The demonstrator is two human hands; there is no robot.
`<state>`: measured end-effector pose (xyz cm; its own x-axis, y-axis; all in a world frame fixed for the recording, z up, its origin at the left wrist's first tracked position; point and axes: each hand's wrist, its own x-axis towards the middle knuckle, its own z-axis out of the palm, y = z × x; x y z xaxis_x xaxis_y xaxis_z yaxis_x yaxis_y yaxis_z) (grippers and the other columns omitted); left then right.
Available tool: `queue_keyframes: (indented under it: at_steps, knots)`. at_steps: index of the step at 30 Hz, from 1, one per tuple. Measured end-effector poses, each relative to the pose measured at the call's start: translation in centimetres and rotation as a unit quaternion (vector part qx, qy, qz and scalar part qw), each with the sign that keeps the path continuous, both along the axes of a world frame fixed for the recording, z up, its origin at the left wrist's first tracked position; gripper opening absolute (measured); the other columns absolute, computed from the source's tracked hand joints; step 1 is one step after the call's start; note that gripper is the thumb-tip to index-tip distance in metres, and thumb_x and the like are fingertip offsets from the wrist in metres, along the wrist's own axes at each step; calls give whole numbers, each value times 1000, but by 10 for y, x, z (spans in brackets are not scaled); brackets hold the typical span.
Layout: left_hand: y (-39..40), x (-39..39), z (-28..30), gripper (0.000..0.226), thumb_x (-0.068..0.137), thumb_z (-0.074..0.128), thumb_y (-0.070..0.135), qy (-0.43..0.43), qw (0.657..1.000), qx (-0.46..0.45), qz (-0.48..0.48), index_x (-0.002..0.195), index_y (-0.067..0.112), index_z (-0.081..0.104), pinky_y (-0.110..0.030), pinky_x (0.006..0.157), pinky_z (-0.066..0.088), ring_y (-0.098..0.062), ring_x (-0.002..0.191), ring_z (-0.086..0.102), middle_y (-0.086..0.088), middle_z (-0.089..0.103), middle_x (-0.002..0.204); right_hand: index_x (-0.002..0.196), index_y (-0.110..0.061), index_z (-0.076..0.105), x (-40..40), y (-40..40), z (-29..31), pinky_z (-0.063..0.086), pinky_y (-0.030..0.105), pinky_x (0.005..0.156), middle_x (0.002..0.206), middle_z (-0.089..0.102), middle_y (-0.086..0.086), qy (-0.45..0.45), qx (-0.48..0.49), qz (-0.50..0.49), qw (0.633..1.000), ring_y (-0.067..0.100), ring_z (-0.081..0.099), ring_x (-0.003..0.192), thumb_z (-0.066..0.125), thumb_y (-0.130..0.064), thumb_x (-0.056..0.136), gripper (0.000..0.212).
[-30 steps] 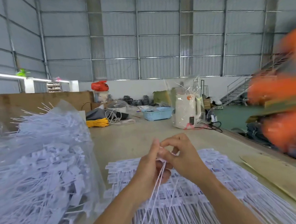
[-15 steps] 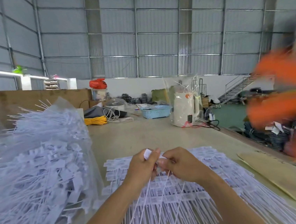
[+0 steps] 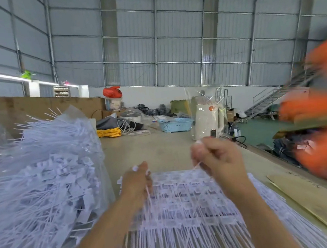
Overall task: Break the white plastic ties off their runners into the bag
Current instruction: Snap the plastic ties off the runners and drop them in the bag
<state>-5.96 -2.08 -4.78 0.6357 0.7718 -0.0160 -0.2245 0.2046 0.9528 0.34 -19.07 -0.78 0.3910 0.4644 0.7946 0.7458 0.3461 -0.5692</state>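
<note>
A flat heap of white plastic ties on their runners [image 3: 187, 206] lies on the table in front of me. My left hand [image 3: 137, 182] grips a few thin white ties that hang down from its fist over the heap. My right hand [image 3: 216, 158], raised and a little blurred, pinches a white piece at its fingertips with a thin strand trailing below. The hands are apart, a hand's width between them. At the left stands a large clear plastic bag [image 3: 44, 187], stuffed with loose white ties.
A white kettle in clear wrap [image 3: 209, 123] and a light blue basket [image 3: 175, 124] stand farther back on the table, near a yellow cord coil [image 3: 109, 132]. Cardboard [image 3: 307, 199] lies at the right edge. Blurred orange shapes [image 3: 325, 137] move at the right.
My hands, joined over one bundle before, have pulled apart: the right one rose up and to the right with a piece, the left stayed low holding ties.
</note>
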Motion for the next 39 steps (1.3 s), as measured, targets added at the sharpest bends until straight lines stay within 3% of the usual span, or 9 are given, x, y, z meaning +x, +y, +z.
queue_keyframes:
  at_steps: [3,7,10,13,16,19,22,29,39]
  knots:
    - [1,1,3,34,98,49,26,-28,997,72,18,67,13,44,-19,37,29,-8,31,38,2,44,47,63,-8,61,7,-9,5,28,18,40,51,49,-4,101,21,69,992,8,35,41,55,-28,87,32]
    - [-40,8,-9,27,96,52,29,-37,985,126,-114,78,11,57,-19,40,38,-11,36,48,-2,55,55,78,2,61,14,9,-12,31,18,52,65,53,2,40,-141,-27,989,2,38,46,56,-14,92,22]
    - [-46,5,-4,44,96,43,45,-26,978,120,-167,79,12,67,-16,39,36,-9,35,45,2,51,45,93,-4,59,16,13,-19,39,21,61,81,52,3,24,-208,-32,977,1,46,64,56,-3,90,5]
    - [-48,2,-5,45,88,50,54,-8,970,165,-179,72,16,70,-17,42,34,-9,39,41,-3,49,53,104,-17,54,17,14,-25,49,23,73,94,52,0,42,-222,-5,974,7,54,82,58,-1,88,23]
    - [-49,-1,-8,29,88,63,35,-26,972,178,-152,75,9,58,-16,40,33,-9,39,38,-1,42,52,107,-19,51,16,15,-27,46,13,64,94,51,-6,59,-240,22,969,1,55,71,60,-4,88,26]
    - [-47,2,-6,29,92,61,19,-60,979,171,-94,65,12,52,-14,38,32,-6,34,40,8,46,42,89,-17,55,20,11,-24,44,21,56,78,56,-4,81,-270,-4,960,5,53,55,60,-13,90,6]
    - [-45,2,-4,24,92,60,18,-64,978,181,-83,71,10,51,-14,37,31,-7,33,41,5,49,43,67,-11,56,21,10,-24,42,28,55,59,55,7,62,-321,-20,945,17,48,49,53,-20,95,29]
    - [-45,0,-6,19,92,60,18,-78,976,168,-112,80,3,56,-15,40,33,-6,37,43,2,52,47,55,-14,47,17,16,-26,31,16,48,43,43,-9,24,-279,-13,960,2,36,40,50,-17,97,42]
    - [-39,4,-6,31,89,65,21,-22,979,197,-42,64,8,51,-18,39,34,-13,38,40,-7,48,50,62,-8,56,18,22,-32,34,30,58,51,44,-3,-88,-275,-114,951,17,43,55,55,-19,93,33]
